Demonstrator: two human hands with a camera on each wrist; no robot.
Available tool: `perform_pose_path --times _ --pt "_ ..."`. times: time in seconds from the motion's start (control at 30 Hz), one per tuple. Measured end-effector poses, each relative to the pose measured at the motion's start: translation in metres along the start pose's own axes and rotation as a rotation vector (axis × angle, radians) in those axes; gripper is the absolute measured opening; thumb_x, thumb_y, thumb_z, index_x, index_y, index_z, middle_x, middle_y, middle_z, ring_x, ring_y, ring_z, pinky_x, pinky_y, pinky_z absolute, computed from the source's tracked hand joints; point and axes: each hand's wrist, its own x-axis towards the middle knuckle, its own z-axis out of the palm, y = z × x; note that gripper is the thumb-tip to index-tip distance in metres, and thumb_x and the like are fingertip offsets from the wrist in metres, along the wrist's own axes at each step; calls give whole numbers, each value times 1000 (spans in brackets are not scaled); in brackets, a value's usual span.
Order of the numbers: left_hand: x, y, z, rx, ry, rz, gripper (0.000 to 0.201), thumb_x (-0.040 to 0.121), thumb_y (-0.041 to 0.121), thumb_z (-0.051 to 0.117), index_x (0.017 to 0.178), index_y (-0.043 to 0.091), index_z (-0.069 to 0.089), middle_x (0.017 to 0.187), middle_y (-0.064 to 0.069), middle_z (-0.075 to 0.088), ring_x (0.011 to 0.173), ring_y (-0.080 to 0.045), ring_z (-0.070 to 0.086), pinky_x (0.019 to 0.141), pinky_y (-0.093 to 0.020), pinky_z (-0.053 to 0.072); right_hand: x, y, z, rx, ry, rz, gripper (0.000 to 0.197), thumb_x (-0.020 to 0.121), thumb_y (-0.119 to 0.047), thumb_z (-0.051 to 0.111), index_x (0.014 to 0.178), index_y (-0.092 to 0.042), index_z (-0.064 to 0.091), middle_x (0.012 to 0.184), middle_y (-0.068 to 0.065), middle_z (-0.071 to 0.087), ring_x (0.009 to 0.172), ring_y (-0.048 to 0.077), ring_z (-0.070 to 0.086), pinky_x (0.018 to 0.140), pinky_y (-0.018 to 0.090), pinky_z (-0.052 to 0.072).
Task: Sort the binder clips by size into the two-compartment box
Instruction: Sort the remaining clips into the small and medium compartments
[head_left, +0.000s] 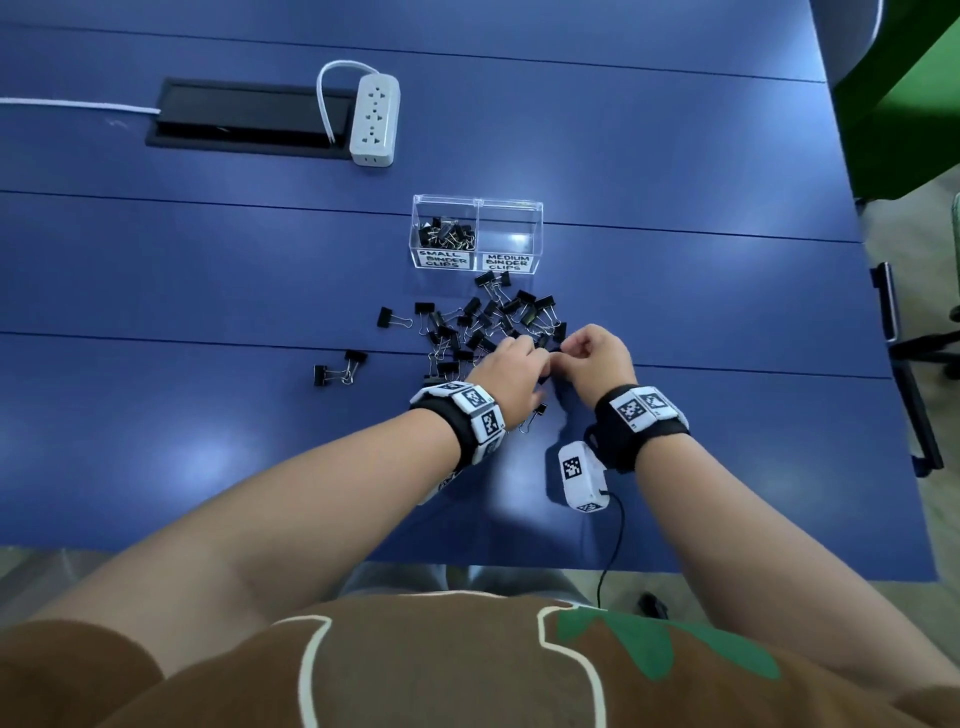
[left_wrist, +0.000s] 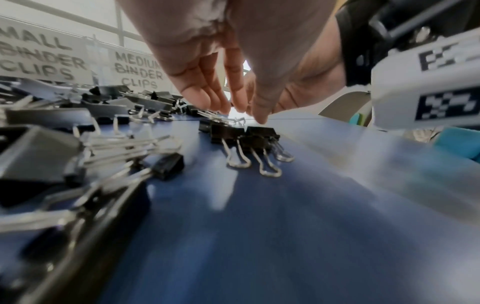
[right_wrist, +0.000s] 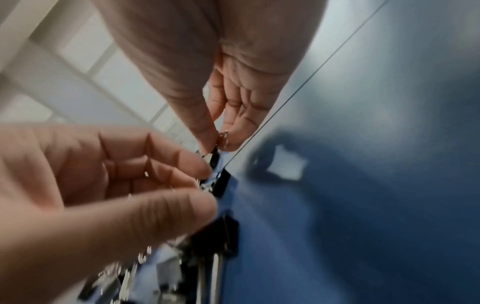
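Observation:
A clear two-compartment box stands mid-table, labelled small and medium. Its left small compartment holds several black binder clips; the right medium compartment shows none. In front of it lies a loose pile of black clips. Both hands meet at the pile's near right edge. My right hand pinches a small clip by its wire handles, just above the table. My left hand reaches down with straight fingers over three clips and holds nothing I can see.
Stray clips lie left of the pile and further out. One clip sits by my left wrist. A white tagged device with a cable lies near my right wrist. A power strip and cable hatch are at the back.

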Motion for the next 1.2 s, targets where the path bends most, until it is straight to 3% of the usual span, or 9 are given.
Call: perform_pose_path --times 0.1,0.17,0.27,0.37,0.57,0.7,0.83,1.0,1.2 --pt "4 2 5 16 -40 2 29 87 19 62 113 11 53 115 -11 48 114 -29 44 91 -46 47 3 8 -13 174 -8 38 20 81 -11 68 98 -18 60 68 -4 54 64 17 56 72 34 53" --pt "7 2 6 22 -36 15 27 87 17 62 112 11 52 114 -11 49 112 -29 46 91 -46 47 4 7 -21 241 -33 51 21 88 -3 56 108 -11 62 67 -3 51 61 14 55 69 26 54" --pt "10 3 5 53 -28 11 27 87 23 63 107 11 51 113 -10 49 110 -29 47 92 -45 47 4 0 -29 330 -37 98 23 89 2 44 85 -10 63 69 1 54 57 14 54 61 22 53" --pt "13 4 4 83 -19 4 27 89 25 62 105 7 50 115 -12 46 107 -30 48 89 -46 48 7 -4 -30 390 -28 160 17 85 -6 49 71 -12 59 70 2 56 53 16 53 54 25 48" --pt "12 8 5 131 -12 11 20 91 7 46 110 5 50 118 -13 50 112 -30 48 89 -43 44 12 -12 -16 -138 -75 -120 8 82 -14 60 85 -20 63 62 -6 48 62 17 48 61 26 42" --pt "6 -1 2 58 32 -9 29 88 5 43 116 6 49 115 -14 52 111 -31 49 90 -44 45 12 -19 -4 -443 -146 -277 18 85 -15 58 102 -16 61 103 5 61 96 25 56 85 33 47" --pt "-1 -22 -7 -195 140 -67 24 87 6 47 108 5 58 106 -14 55 98 -30 54 91 -41 46 7 -17 1 -474 -133 -273 20 86 -18 59 105 -13 56 114 9 56 102 29 54 87 40 47" --pt "-4 -37 -31 -540 344 -372 21 90 8 40 90 11 61 63 7 46 53 -10 41 56 -26 37 2 -19 8 -468 -114 -326 16 89 -15 52 98 -3 55 107 17 53 95 33 53 84 41 47" --pt "5 -56 -48 -876 312 -579 33 83 5 34 58 13 53 52 -6 49 47 -19 46 47 -23 39 2 -19 4 -370 -72 -226 18 90 -13 46 92 -4 62 98 12 63 88 25 57 78 30 45"
